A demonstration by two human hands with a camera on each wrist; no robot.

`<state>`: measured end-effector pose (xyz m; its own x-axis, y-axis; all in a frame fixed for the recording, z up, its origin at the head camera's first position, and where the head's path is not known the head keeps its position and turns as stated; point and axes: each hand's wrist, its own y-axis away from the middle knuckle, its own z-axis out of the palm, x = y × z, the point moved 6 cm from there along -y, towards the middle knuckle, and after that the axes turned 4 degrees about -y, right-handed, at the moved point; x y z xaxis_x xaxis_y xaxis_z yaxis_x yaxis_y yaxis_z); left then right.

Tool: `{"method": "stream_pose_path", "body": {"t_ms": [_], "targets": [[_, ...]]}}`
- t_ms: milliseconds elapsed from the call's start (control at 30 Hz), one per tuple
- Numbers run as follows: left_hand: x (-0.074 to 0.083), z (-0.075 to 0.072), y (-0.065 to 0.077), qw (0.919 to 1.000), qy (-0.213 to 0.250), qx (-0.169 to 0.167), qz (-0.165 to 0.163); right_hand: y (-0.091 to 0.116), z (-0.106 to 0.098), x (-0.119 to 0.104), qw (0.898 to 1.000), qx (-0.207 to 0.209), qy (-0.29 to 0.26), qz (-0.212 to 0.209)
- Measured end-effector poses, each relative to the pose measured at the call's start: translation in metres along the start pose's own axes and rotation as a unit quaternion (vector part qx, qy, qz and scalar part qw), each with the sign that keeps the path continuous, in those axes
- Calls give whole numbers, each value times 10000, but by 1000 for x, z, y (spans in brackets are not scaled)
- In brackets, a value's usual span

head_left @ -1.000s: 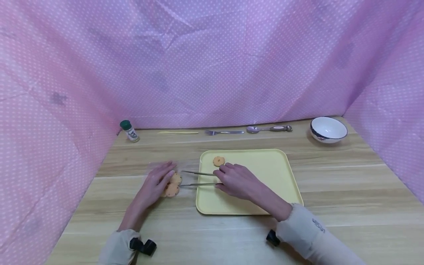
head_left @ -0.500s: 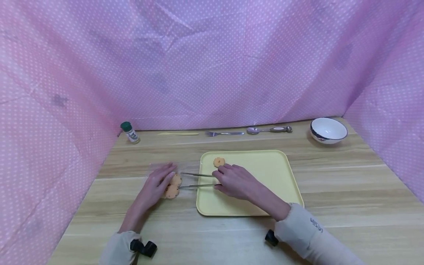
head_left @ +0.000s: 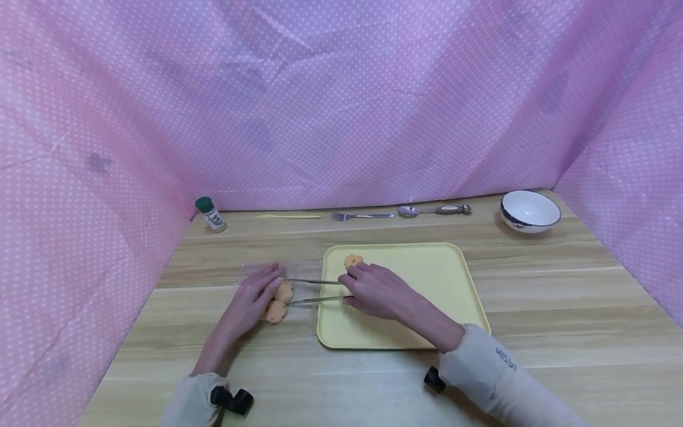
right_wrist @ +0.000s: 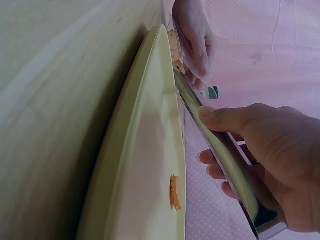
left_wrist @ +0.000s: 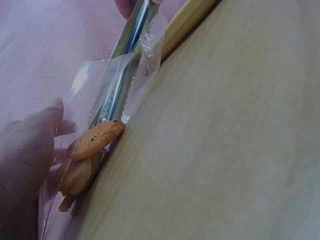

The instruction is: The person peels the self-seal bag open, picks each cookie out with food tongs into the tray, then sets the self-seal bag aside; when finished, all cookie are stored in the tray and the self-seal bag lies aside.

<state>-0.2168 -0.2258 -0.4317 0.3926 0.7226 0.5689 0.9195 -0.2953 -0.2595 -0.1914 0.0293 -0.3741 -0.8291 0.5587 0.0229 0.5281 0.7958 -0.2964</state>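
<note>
My left hand holds a clear plastic bag on the table, left of the tray. Several round, dark-specked cookies lie inside it, partly hidden by the hand. My right hand grips metal tongs, thumb on one arm and fingers on the other. The tongs' arms are spread and point left through the bag's mouth, their tips right at the cookies. Beneath the right hand is a pale yellow tray. One flower-shaped cookie lies near its far left corner, just beyond the right fingers.
Along the back lie a thin pale-yellow stick-like utensil, a fork and a spoon. A green-capped shaker stands back left, a white bowl back right. A pink dotted cloth hangs behind the table.
The tongs and right hand have shifted slightly left, bringing the tips closer to the cookies in the bag. The left hand stays nearly still.
</note>
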Motion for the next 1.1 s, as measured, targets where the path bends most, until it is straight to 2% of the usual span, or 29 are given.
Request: {"method": "stream_pose_path", "body": {"t_ms": [200, 400, 767, 1100], "targets": [[-1, 0, 0, 9999, -17, 11, 125, -2, 1, -1, 10000, -54, -68, -34], [-3, 0, 0, 10000, 1, 32, 40, -2, 3, -2, 10000, -53, -26, -48], [-3, 0, 0, 10000, 13, 26, -1, 1, 4, -4, 9992, 233, 162, -280], [-2, -1, 0, 10000, -54, 21, 77, 3, 3, -3, 9988, 345, 182, -303]]}}
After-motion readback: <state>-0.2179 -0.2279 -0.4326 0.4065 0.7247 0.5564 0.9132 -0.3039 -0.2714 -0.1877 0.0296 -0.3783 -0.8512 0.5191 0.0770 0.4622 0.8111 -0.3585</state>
